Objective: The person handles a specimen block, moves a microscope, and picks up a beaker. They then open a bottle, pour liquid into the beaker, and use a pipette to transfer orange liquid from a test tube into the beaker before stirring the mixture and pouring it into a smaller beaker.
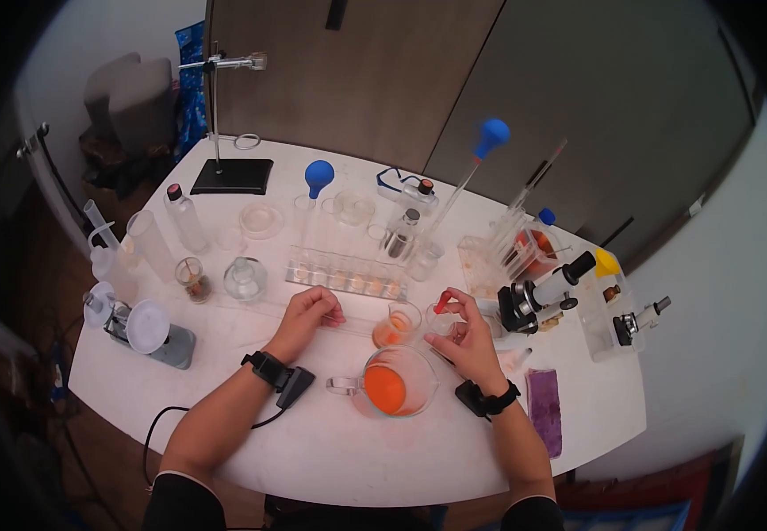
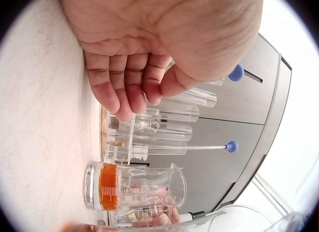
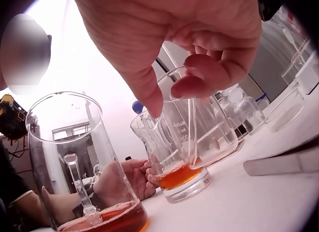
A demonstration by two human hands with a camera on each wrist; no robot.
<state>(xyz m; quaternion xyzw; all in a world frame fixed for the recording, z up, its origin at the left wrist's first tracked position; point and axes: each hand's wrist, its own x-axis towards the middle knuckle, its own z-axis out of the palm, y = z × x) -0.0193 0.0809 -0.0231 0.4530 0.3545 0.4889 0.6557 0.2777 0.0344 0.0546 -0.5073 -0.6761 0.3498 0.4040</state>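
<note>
Seemingly, the right hand point(image 1: 467, 341) pinches the dropper point(image 1: 443, 302) by its red end.

Pair of bare forearms, left point(image 1: 224, 403) and right point(image 1: 523, 442), extended over the front edge of the counter point(image 1: 330, 473): left hand point(image 1: 313, 311), palm inward, fingers loosely curled; right hand point(image 1: 470, 341), fingers bent, thumb spread apart from the index fingertip.

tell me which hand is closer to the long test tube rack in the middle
Left. The left hand is just in front of the rack; the right hand is farther off, beyond its right end and past the small beaker of orange liquid.
</note>
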